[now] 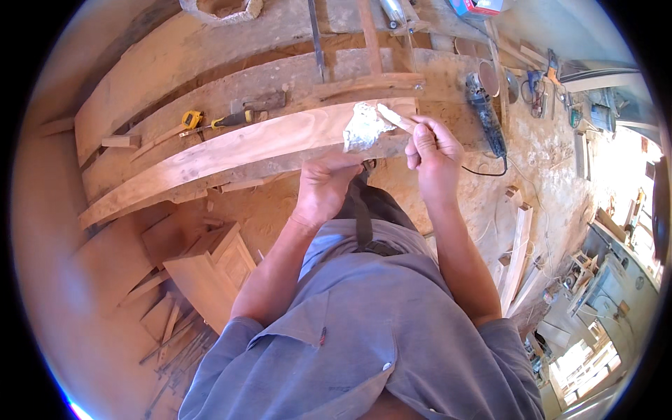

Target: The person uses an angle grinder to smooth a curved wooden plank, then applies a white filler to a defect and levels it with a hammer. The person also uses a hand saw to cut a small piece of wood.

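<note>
Above the workbench, my left hand (pixel 320 185) is closed in a pinch at the lower edge of a crumpled white piece (pixel 364 127), which looks like a plastic bag or sheet. Its exact kind I cannot tell. My right hand (pixel 435 150) grips a short, flat wooden stick (pixel 397 119), pale at its far end. The stick's tip points left, close beside the white piece; whether the two touch is unclear. Behind both hands lies a long, smooth wooden board (pixel 238 148), running across the bench toward the left.
A yellow tape measure (pixel 191 119) and a yellow-and-black-handled tool (pixel 234 119) lie beyond the board. To the right rests an angle grinder (pixel 484 112) with its cord. Wooden strips (pixel 519 245) stand at lower right; a wooden cabinet (pixel 210 273) is at lower left.
</note>
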Motion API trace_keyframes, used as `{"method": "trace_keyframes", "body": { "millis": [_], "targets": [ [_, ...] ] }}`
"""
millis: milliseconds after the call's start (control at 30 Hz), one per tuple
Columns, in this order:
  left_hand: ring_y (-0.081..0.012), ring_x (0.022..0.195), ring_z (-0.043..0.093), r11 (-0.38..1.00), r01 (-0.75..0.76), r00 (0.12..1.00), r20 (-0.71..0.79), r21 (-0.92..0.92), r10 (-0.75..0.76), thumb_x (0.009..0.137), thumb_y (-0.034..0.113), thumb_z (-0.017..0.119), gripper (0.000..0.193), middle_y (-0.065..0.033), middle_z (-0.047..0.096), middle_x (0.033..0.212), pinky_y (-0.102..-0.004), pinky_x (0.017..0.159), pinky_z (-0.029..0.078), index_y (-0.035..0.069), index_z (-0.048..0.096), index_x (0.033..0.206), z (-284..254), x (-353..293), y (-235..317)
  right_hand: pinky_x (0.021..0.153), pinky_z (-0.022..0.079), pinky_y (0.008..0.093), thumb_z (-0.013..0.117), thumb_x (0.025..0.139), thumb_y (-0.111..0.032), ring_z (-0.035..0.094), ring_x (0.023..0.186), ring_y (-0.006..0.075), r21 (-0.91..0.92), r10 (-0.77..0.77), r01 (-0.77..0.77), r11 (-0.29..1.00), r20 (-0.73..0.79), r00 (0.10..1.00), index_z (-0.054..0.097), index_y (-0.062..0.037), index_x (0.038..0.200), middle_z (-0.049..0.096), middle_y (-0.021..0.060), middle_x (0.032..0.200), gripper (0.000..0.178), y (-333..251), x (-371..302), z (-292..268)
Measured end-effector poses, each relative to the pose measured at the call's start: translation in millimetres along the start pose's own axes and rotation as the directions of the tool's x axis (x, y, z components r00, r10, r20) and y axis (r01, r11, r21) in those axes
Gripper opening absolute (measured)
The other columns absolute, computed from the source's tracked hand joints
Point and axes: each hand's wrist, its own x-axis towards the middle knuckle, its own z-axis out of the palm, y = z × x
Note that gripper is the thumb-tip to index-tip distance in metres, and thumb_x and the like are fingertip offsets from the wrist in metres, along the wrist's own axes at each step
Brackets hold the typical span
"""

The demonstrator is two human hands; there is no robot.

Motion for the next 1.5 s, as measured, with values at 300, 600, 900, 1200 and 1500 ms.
{"method": "trace_keyframes", "body": {
  "millis": [300, 600, 900, 1200, 1500],
  "targets": [
    [-0.0382, 0.075, 0.068, 0.747, -0.194, 0.972, 0.022, 0.636, 0.233, 0.082, -0.003, 0.066, 0.025, -0.0168, 0.066, 0.085, -0.0437, 0.068, 0.055, 0.011, 0.079, 0.098, 19, -5, 17, 0.051, 0.036, 0.0198, 0.055, 0.108, -0.017, 0.046, 0.060, 0.0026, -0.165, -0.130, 0.121, 0.979, -0.040, 0.991, 0.064, 0.0005, 0.123, 0.056, -0.0012, 0.072, 0.024, 17, -23, 19],
    [-0.0399, 0.068, 0.066, 0.508, -0.193, 0.962, 0.060, 0.839, 0.266, 0.077, -0.002, 0.063, 0.028, -0.0147, 0.061, 0.085, -0.0501, 0.060, 0.055, 0.013, 0.075, 0.097, 26, -6, 12, 0.055, 0.043, 0.0229, 0.055, 0.106, -0.012, 0.052, 0.061, 0.0051, -0.008, 0.052, -0.053, 0.999, -0.106, 0.993, 0.065, 0.0012, 0.108, 0.058, -0.0005, 0.070, 0.017, 15, -21, 32],
    [-0.0352, 0.062, 0.066, 0.365, -0.241, 0.955, 0.154, 0.899, 0.252, 0.070, 0.001, 0.065, 0.019, -0.0158, 0.057, 0.087, -0.0464, 0.053, 0.055, 0.010, 0.071, 0.086, 27, 3, 4, 0.042, 0.034, 0.0248, 0.056, 0.104, -0.012, 0.045, 0.049, 0.0070, 0.340, 0.311, -0.256, 0.905, -0.119, 0.943, 0.058, -0.0031, 0.093, 0.054, 0.0012, 0.063, 0.014, 5, -11, 40],
    [-0.0350, 0.071, 0.068, 0.427, -0.182, 0.982, 0.183, 0.886, 0.039, 0.072, 0.007, 0.069, 0.011, -0.0149, 0.059, 0.093, -0.0502, 0.063, 0.057, 0.006, 0.068, 0.083, 36, 2, 3, 0.045, 0.036, 0.0238, 0.056, 0.105, -0.015, 0.046, 0.052, 0.0072, 0.235, 0.175, -0.161, 0.959, -0.042, 0.984, 0.060, -0.0020, 0.098, 0.054, 0.0007, 0.067, 0.016, -6, -8, 57],
    [-0.0396, 0.077, 0.067, 0.612, -0.169, 0.974, 0.036, 0.773, 0.223, 0.080, -0.009, 0.062, 0.031, -0.0163, 0.060, 0.090, -0.0474, 0.066, 0.053, 0.010, 0.078, 0.099, 14, 0, 18, 0.042, 0.032, 0.0231, 0.055, 0.106, -0.017, 0.043, 0.048, 0.0084, 0.482, 0.300, -0.239, 0.843, -0.053, 0.952, 0.062, -0.0039, 0.112, 0.058, 0.0021, 0.068, 0.016, 8, -15, 1]
  ]
}}
